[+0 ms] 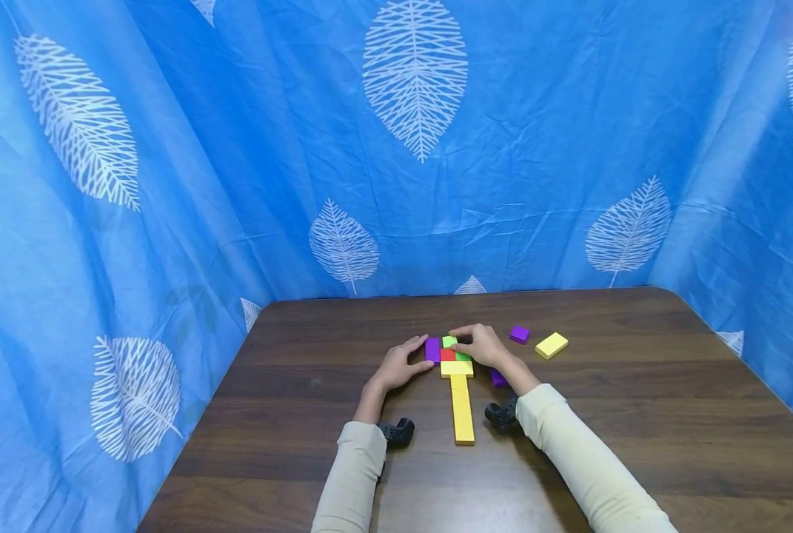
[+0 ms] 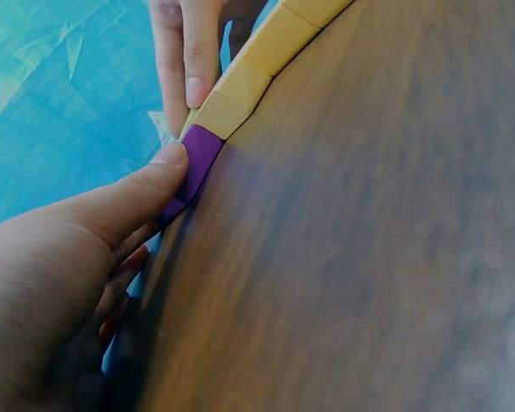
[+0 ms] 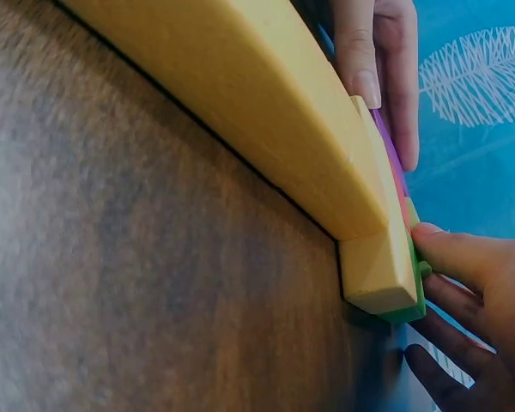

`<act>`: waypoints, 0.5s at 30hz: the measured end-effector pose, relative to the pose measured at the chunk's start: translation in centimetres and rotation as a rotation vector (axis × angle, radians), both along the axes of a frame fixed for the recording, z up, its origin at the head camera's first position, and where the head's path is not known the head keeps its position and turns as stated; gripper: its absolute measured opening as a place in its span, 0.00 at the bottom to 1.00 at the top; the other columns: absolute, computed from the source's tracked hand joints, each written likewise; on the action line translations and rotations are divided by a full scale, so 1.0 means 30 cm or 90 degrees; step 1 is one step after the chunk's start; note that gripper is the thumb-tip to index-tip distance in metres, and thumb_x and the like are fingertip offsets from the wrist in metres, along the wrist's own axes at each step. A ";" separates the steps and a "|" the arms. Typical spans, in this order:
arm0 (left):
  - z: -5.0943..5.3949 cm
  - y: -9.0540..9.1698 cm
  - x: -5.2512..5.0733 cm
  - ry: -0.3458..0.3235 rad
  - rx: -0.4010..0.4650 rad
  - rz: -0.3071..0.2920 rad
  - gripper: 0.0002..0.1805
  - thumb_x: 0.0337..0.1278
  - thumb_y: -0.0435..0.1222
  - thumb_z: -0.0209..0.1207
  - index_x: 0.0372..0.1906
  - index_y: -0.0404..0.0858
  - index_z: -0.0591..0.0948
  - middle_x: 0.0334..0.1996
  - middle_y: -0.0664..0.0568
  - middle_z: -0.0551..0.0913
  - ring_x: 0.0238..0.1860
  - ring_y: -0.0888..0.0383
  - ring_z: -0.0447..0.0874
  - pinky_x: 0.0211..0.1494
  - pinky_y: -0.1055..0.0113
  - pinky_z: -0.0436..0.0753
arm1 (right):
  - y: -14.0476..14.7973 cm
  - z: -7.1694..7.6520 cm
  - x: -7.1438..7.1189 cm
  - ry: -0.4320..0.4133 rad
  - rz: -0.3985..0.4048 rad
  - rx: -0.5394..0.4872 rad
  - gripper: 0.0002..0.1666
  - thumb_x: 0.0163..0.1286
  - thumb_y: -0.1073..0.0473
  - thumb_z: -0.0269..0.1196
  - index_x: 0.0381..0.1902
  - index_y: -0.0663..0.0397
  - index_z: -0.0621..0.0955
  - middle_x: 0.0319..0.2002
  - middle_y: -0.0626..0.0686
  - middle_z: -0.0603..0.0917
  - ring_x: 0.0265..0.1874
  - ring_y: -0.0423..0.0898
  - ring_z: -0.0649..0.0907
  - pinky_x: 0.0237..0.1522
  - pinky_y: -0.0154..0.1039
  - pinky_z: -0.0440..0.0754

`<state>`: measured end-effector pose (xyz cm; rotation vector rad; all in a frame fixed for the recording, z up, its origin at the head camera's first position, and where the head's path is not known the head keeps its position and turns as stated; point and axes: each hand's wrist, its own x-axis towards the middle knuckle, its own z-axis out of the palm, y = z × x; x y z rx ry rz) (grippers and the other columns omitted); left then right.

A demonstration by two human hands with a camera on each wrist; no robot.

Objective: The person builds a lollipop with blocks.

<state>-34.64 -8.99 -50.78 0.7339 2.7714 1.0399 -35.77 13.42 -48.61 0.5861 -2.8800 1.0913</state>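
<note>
Left hand (image 1: 398, 366) pinches the purple block (image 1: 432, 351) end to end, left of the red block (image 1: 447, 355). Right hand (image 1: 484, 346) holds the light-green block (image 1: 449, 341), beyond red, between thumb and finger (far contact seems hidden). Blocks probably light, stiff, smooth; grip opposite sides.

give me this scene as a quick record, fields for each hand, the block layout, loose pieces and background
left hand: thumb and fingers at opposite ends of purple block
right hand: thumb and index finger on light green block
layout: red block and green block beside yellow crosspiece, which tops a yellow strip
loose pieces: yellow block, small purple piece, another purple piece near the right wrist
surface: brown wooden table
background: blue leaf-print cloth
</note>
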 end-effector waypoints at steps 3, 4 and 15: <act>0.002 0.001 0.003 -0.003 -0.002 0.003 0.36 0.58 0.51 0.56 0.69 0.45 0.61 0.67 0.47 0.62 0.67 0.51 0.58 0.66 0.54 0.59 | -0.001 0.001 0.001 -0.008 0.004 0.005 0.21 0.62 0.58 0.63 0.52 0.58 0.80 0.51 0.60 0.79 0.54 0.59 0.74 0.55 0.54 0.70; 0.002 0.001 0.004 -0.003 -0.002 0.004 0.36 0.58 0.51 0.56 0.69 0.45 0.61 0.67 0.47 0.62 0.67 0.50 0.58 0.66 0.54 0.59 | -0.001 0.002 0.001 -0.010 0.006 0.008 0.21 0.62 0.58 0.63 0.53 0.58 0.80 0.51 0.61 0.79 0.55 0.59 0.74 0.55 0.54 0.70; 0.002 0.003 0.004 -0.003 -0.007 0.007 0.36 0.59 0.51 0.56 0.69 0.45 0.61 0.67 0.47 0.62 0.67 0.50 0.57 0.66 0.53 0.60 | -0.002 -0.004 0.004 -0.028 0.008 0.009 0.23 0.63 0.56 0.63 0.55 0.56 0.79 0.53 0.60 0.78 0.55 0.59 0.74 0.55 0.54 0.70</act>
